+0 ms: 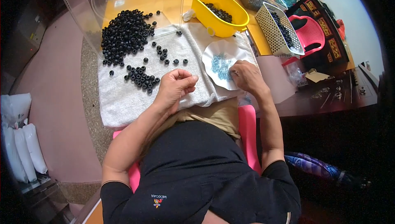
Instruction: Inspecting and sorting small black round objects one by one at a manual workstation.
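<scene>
My left hand [176, 87] is held over the white towel [123, 111], thumb and fingers curled together in a pinch; anything between them is too small or hidden to make out. My right hand [249, 77] reaches to the right side of a white wavy-rimmed dish [209, 55], its fingertips pinched at the edge of the tiny light-blue pieces [221, 64] spread in it. Left of my left hand lies a loose group of small round black pieces with holes [142, 78]. A bigger heap of black pieces [125, 34] lies farther back, with several strays between.
A large clear plastic bin [84, 14] is tipped behind the heap. At the back right stand a yellow tub [199, 8] and a white perforated basket [269, 28], both holding dark pieces. A pink chair [306, 30] is beyond. White filled bags [35, 148] stand at left.
</scene>
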The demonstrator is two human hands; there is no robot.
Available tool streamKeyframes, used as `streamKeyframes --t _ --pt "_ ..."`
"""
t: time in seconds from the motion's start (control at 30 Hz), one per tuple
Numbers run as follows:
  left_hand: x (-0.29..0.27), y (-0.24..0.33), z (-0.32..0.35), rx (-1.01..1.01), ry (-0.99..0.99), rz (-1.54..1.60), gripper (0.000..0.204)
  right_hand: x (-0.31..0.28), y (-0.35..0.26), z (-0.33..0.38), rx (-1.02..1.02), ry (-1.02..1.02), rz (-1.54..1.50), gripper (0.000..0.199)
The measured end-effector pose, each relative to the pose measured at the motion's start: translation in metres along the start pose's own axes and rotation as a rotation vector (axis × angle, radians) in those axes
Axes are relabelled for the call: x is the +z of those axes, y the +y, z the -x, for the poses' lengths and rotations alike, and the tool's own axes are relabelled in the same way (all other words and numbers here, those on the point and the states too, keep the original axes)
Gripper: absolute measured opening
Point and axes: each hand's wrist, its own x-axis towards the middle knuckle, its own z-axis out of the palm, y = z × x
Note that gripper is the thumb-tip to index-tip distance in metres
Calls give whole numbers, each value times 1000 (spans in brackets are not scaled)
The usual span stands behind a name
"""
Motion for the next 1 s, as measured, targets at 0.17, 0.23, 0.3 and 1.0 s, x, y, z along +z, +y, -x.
streamKeyframes --t 0.17,0.23,0.3,1.0 --pt "1 0 1 -6 13 -7 14 -3 -3 -6 42 -45 -14 13" --pt "1 1 2 -2 -1 -11 14 1 0 -7 28 -9 -57 12" --pt "1 1 2 -4 -1 -8 14 3 2 -8 15 4 -66 12" --pt "-1 -2 0 -12 1 -9 15 11 22 2 -75 283 -328 12"
